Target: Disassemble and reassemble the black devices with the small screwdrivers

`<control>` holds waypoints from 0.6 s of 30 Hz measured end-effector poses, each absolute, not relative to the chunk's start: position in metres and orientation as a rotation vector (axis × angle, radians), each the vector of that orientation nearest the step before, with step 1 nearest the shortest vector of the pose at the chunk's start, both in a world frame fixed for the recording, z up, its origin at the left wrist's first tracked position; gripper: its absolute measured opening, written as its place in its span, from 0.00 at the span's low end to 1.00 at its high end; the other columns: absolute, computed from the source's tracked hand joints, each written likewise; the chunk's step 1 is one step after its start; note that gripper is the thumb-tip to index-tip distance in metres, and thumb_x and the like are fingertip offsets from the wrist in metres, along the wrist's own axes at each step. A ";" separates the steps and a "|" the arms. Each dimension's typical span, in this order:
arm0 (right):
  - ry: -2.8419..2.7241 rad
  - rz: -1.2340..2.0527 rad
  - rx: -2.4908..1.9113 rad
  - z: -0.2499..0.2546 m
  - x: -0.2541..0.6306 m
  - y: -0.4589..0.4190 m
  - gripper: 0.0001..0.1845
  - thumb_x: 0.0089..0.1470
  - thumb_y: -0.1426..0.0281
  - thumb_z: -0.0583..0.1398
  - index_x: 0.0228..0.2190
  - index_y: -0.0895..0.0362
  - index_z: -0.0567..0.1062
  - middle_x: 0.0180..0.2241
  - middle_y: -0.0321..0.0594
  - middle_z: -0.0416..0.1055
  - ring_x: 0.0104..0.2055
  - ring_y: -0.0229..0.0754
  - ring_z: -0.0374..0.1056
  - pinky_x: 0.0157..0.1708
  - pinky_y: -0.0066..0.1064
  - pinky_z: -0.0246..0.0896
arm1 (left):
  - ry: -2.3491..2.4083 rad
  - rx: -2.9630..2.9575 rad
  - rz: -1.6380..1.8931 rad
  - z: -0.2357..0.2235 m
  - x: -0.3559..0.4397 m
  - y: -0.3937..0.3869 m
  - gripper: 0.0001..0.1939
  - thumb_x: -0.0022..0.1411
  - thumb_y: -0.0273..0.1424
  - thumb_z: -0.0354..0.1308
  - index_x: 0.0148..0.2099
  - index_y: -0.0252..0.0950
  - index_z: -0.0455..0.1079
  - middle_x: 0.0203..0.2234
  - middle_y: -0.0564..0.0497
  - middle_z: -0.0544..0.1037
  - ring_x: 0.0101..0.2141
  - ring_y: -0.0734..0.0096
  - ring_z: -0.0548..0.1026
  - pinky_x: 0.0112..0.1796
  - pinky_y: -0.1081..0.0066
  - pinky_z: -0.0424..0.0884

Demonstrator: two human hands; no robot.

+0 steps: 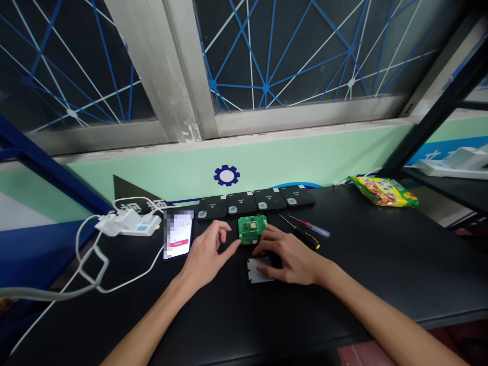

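A green circuit board (249,229) lies in a black casing in front of a row of black boxes. My left hand (209,249) is at its left, fingers loosely bent and apart, with the thumb tip close to the board's lower left corner and nothing in the grasp. Nearer to me is a black cover with a silver metal plate (256,274) in it. My right hand (287,254) grips this cover, thumb on the plate and index finger at the far edge. Its other fingers overlap the board's right side, and their tips are partly hidden.
Several flat black boxes (241,203) line the wall. Right of the board lie a yellow-black screwdriver (307,237) and a clear-handled screwdriver (316,229). A lit phone (179,235), a white power strip (143,224) with cables, and a snack bag (385,192) share the black table (366,264).
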State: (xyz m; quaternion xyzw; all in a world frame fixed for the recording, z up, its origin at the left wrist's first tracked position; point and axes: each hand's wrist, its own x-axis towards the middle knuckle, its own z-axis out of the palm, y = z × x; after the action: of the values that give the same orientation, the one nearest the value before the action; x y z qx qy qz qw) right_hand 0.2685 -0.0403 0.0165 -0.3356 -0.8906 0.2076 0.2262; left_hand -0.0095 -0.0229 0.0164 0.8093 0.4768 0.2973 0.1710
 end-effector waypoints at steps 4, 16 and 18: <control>-2.444 0.565 -0.916 0.017 0.268 -0.040 0.11 0.65 0.66 0.65 0.47 0.55 0.81 0.43 0.46 0.76 0.51 0.53 0.69 0.52 0.45 0.69 | 1.406 2.407 0.960 0.007 -0.019 -0.012 0.03 0.75 0.32 0.57 0.49 0.41 0.70 0.42 0.51 0.71 0.36 0.66 0.73 0.37 0.67 0.70; -2.450 0.566 -0.904 0.018 0.268 -0.040 0.09 0.67 0.67 0.63 0.46 0.55 0.82 0.42 0.45 0.76 0.50 0.53 0.69 0.53 0.45 0.69 | 1.362 2.529 0.875 -0.009 -0.025 -0.004 0.09 0.78 0.30 0.52 0.52 0.40 0.74 0.45 0.46 0.74 0.46 0.55 0.79 0.47 0.57 0.76; -2.451 0.576 -0.895 0.017 0.268 -0.040 0.09 0.68 0.67 0.63 0.46 0.55 0.82 0.42 0.45 0.76 0.49 0.53 0.69 0.54 0.46 0.68 | 1.382 2.507 0.869 -0.012 -0.026 -0.003 0.08 0.78 0.30 0.52 0.51 0.40 0.73 0.46 0.46 0.74 0.46 0.55 0.79 0.47 0.57 0.77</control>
State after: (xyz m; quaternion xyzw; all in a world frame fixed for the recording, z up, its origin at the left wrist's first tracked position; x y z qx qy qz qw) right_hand 0.2679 -0.0404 0.0171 -0.3257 -0.8921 0.2097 0.2326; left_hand -0.0257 -0.0028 -0.0116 0.8357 0.4606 0.2896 0.0747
